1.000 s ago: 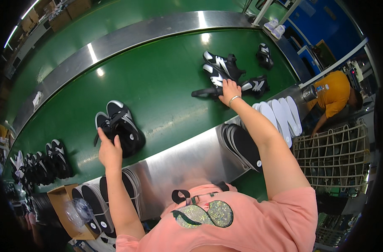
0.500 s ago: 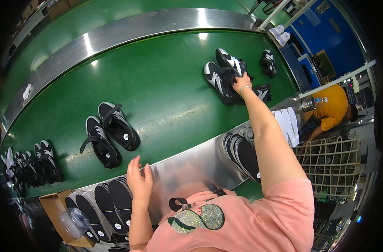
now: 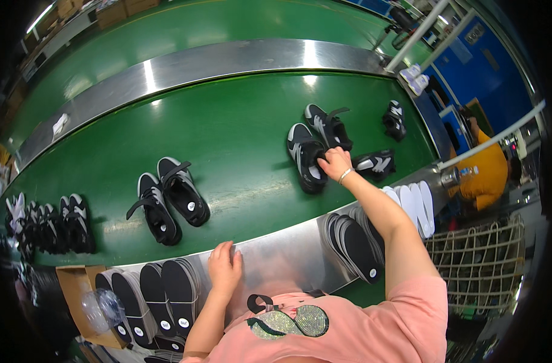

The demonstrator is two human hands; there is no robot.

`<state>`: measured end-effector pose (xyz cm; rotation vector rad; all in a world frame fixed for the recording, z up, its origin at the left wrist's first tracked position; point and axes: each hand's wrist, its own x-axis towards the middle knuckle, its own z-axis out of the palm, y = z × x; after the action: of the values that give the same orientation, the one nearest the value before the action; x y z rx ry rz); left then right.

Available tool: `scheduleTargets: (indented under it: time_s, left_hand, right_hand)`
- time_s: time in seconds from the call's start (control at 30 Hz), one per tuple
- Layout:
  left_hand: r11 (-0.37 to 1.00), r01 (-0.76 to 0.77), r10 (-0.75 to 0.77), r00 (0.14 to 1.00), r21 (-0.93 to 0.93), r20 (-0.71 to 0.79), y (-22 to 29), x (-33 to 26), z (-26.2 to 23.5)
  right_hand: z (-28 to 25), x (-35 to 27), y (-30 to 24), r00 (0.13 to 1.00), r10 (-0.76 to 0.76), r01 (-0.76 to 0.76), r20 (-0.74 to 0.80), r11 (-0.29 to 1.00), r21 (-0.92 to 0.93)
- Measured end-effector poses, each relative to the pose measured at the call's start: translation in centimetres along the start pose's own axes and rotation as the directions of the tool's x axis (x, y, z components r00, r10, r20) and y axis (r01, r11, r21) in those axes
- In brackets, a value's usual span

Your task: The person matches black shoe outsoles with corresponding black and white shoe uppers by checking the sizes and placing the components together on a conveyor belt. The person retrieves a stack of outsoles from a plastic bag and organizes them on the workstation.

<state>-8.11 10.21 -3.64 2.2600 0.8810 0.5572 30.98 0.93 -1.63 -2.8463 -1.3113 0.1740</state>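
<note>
My right hand [image 3: 335, 162] is closed on the collar of a black sneaker [image 3: 305, 158] with a grey toe, on the green belt. Its mate [image 3: 328, 126] stands just behind, the strap sticking out to the right. Another sneaker [image 3: 376, 163] lies on its side, right of my hand. My left hand [image 3: 225, 266] holds nothing; its fingers are apart, over the metal edge [image 3: 270, 247] of the belt. Nearest to it on the belt is a pair of black sneakers, the left one [image 3: 154, 212] and the right one [image 3: 184, 192], with straps loose and pale labels inside.
Bundled black insoles [image 3: 180, 290] and an open carton [image 3: 76, 302] with clear plastic lie at lower left. More black insoles [image 3: 356, 248] and white ones [image 3: 416, 206] line the right edge. Several sneakers [image 3: 76, 224] stand far left. A person in orange [image 3: 485, 172] is at right.
My view has shifted, so the belt sits lower. My right hand has gone from the rear sneaker's side to the nearer one's collar. The rear sneaker's strap now points out sideways.
</note>
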Motion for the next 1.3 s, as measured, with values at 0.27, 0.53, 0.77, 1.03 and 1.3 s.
scheduleTargets:
  time_s: [0.27,0.53,0.77,1.03,1.3]
  left_hand:
    - [0.989,-0.095,0.101,0.994,0.11,-0.045,-2.7,-2.4,2.0]
    - [0.944,0.306,-0.271,0.932,-0.123,0.239,-0.1,0.0,1.5]
    - [0.949,0.103,-0.129,0.989,-0.298,-0.069,6.0,0.1,2.5]
    - [0.999,-0.038,0.037,0.989,-0.001,0.145,5.0,-3.2,-0.3]
    - [0.93,-0.366,0.366,0.925,0.021,-0.103,5.4,-1.4,1.3]
  right_hand:
    - [-0.5,3.5,-1.2,0.992,0.123,-0.11,0.031,0.956,-0.271]
    - [-0.4,2.1,-3.3,0.96,-0.277,0.28,0.051,0.956,-0.085]
    - [-2.5,-12.6,-16.0,0.825,-0.539,0.561,0.17,0.818,-0.13]
    - [-1.7,-21.7,-15.7,0.836,-0.532,0.533,0.13,0.846,0.036]
    - [-4.5,-26.2,-7.6,0.956,-0.128,0.184,-0.265,0.963,0.198]
